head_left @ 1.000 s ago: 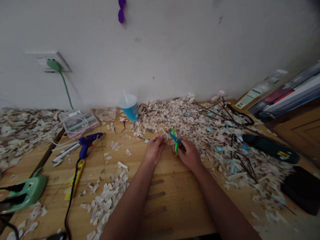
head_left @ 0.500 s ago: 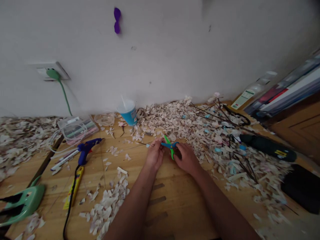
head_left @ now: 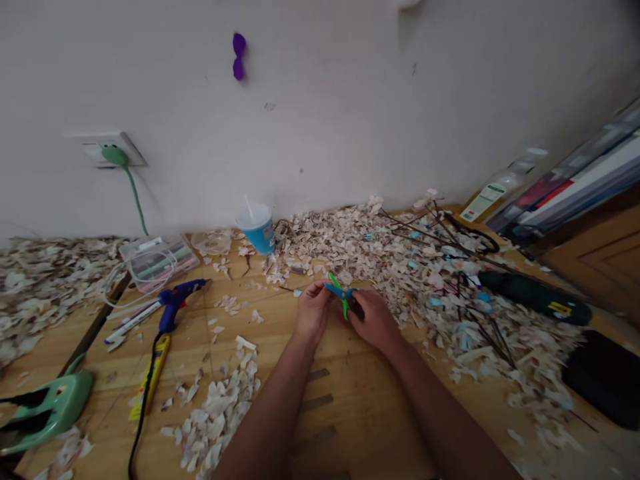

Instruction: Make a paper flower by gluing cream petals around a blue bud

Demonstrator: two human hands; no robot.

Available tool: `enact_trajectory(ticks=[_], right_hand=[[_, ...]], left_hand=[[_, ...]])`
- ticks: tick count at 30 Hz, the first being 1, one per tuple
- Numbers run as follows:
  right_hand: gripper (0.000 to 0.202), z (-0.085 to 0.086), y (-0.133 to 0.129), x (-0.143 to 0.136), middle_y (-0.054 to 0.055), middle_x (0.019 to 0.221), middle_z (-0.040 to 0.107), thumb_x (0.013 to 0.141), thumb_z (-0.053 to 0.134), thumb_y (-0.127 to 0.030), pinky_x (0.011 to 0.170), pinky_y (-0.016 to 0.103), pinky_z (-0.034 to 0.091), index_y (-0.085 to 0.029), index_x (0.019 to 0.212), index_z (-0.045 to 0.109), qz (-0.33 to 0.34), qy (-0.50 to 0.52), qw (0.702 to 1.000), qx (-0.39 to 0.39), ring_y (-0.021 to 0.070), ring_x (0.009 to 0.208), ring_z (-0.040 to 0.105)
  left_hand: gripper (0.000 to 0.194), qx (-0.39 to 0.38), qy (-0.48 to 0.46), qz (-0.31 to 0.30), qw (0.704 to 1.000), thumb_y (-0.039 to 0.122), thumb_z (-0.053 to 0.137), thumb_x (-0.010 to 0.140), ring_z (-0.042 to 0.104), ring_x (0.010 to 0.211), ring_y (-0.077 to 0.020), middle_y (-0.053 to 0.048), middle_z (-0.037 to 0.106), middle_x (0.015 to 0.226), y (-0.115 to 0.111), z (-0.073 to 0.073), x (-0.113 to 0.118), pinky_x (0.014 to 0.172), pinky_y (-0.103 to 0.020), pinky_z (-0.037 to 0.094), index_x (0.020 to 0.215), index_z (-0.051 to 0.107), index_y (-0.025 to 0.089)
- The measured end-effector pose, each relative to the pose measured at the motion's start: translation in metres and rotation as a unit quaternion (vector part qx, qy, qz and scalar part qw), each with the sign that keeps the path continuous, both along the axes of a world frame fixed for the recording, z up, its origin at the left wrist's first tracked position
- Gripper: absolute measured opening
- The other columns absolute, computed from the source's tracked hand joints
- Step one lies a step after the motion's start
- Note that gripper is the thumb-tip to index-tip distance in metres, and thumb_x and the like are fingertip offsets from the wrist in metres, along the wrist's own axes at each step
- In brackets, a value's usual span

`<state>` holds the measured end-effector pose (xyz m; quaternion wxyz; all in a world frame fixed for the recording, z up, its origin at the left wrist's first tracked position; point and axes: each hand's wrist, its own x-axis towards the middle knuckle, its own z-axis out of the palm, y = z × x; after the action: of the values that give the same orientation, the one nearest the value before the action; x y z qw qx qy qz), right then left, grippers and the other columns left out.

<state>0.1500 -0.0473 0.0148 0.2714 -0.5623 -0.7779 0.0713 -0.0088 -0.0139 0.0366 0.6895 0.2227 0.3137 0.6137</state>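
My right hand (head_left: 374, 319) is closed round the handles of small blue and green scissors (head_left: 342, 293). Their blades point left and meet the fingertips of my left hand (head_left: 312, 313). The left fingers are pinched together, and what lies between them is too small and hidden to name. Just left of that hand, a thin twig with a light blue bit (head_left: 297, 293) shows at table height. Pale dried petals (head_left: 345, 243) are heaped behind both hands.
A blue cup (head_left: 259, 230) stands by the wall. Left are a blue glue gun (head_left: 173, 307), a pen case (head_left: 159, 260) and a green power strip (head_left: 67, 403). Petals (head_left: 217, 420) pile at front left. Twigs (head_left: 440, 237), a dark green cylindrical item (head_left: 535, 297) and a bottle (head_left: 495, 193) lie right.
The view has tilted up slightly, so the wall marks sit lower. The scissors' blades have come a little closer together, still at my left fingertips.
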Motion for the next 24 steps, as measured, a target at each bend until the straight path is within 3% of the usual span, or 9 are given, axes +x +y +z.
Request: enact_trajectory(ticks=[24], right_hand=[[0.018,0.0061,-0.0024,-0.0036,0.002,0.087,0.062,0.096,0.059,-0.035,0.077,0.034,0.049,-0.017,0.095,0.062,0.001,-0.016,1.0,-0.017,0.0166,0.081,0.059]], left_hand=[[0.029,0.008,0.06,-0.002,0.998,0.036,0.089,0.063,0.064,0.067,-0.0116,-0.001,0.071,0.075,0.0049,-0.0091,-0.0044,0.073,-0.026,0.051,0.077,0.073,0.017]])
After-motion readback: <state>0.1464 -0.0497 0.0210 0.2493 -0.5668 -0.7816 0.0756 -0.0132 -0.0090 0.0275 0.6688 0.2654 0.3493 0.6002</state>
